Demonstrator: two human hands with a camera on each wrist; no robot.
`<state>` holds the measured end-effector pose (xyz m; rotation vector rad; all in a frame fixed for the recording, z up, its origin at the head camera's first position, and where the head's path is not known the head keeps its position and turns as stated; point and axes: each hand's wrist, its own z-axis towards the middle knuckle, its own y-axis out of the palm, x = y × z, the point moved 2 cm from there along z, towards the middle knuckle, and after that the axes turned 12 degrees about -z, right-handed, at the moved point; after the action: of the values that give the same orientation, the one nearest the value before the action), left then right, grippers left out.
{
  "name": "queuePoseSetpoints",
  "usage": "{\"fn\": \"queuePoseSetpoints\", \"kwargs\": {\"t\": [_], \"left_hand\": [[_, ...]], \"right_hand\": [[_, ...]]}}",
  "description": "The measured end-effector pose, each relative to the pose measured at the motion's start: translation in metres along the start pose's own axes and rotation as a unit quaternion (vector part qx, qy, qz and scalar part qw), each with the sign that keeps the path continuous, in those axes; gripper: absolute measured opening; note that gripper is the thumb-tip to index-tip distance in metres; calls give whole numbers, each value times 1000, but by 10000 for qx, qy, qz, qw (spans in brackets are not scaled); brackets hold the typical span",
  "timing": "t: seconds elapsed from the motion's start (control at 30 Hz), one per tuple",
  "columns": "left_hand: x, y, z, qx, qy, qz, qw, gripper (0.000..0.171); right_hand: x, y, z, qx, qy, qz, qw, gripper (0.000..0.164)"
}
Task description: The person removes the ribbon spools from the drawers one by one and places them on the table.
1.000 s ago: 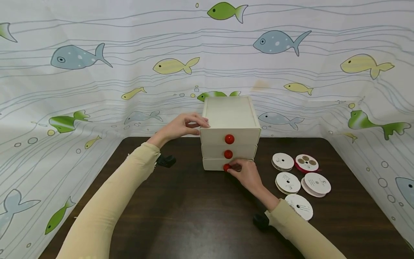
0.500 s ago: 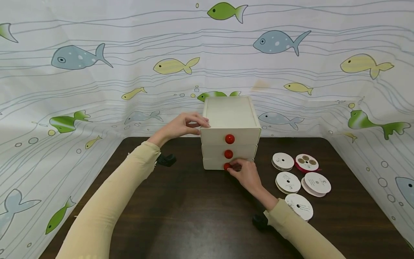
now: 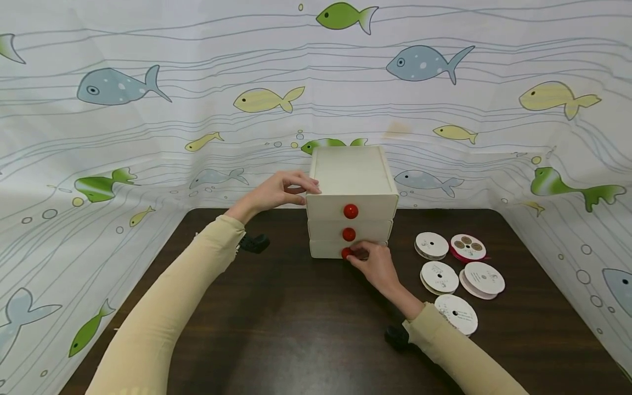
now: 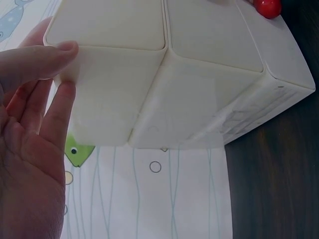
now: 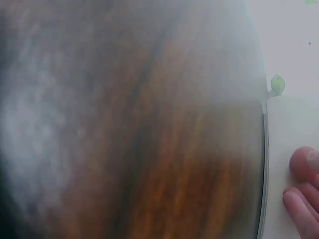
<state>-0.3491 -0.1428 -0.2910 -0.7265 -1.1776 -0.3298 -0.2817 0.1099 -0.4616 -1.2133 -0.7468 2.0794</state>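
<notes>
A white cabinet of three stacked drawers (image 3: 353, 173) stands at the back middle of the table in the head view. Each drawer front has a round red knob, such as the top one (image 3: 350, 211). My left hand (image 3: 276, 191) grips the cabinet's upper left front corner; the left wrist view has its digits against the edge and side (image 4: 114, 94). With thumb and fingers, my right hand (image 3: 376, 266) pinches the bottom drawer's red knob (image 3: 346, 253), partly covering it. That drawer looks pushed in. In the right wrist view, only some fingers (image 5: 301, 209) show before the white front.
Several ribbon spools (image 3: 439, 277) lie flat at the right of the dark wooden table (image 3: 296, 334), one with red ribbon (image 3: 468, 248). A white cloth (image 3: 197, 55) printed with fish hangs behind and along both sides. The right wrist view is largely blurred.
The bottom knob and my right hand have shifted very slightly back, toward the cabinet. My left hand stays at the corner, and the spools have not moved.
</notes>
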Motion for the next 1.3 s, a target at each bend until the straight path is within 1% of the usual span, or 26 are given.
{"fn": "queuePoseSetpoints", "kwargs": {"t": [0.2, 0.47, 0.7, 0.83, 0.97, 1.07, 1.3], "left_hand": [[1, 0, -1, -41, 19, -9, 10000, 29], [0, 0, 0, -19, 18, -67, 10000, 28], [0, 0, -1, -26, 48, -52, 10000, 29], [-2, 1, -2, -18, 13, -78, 10000, 29], [-2, 2, -3, -28, 45, -95, 9999, 29], [-1, 2, -3, -33, 64, -54, 10000, 29], [-1, 1, -3, -12, 93, 51, 9999, 29]], "right_hand": [[-1, 1, -2, 117, 17, 90, 9999, 14], [-3, 2, -3, 349, -201, 85, 9992, 18], [-4, 5, -4, 332, -76, 194, 9992, 20], [-6, 5, -7, 333, -43, 153, 9993, 21], [-8, 7, -9, 341, 24, 162, 9993, 22], [-9, 8, -10, 357, 115, 307, 9988, 22], [-11, 14, -12, 571, 238, 690, 9957, 25]]}}
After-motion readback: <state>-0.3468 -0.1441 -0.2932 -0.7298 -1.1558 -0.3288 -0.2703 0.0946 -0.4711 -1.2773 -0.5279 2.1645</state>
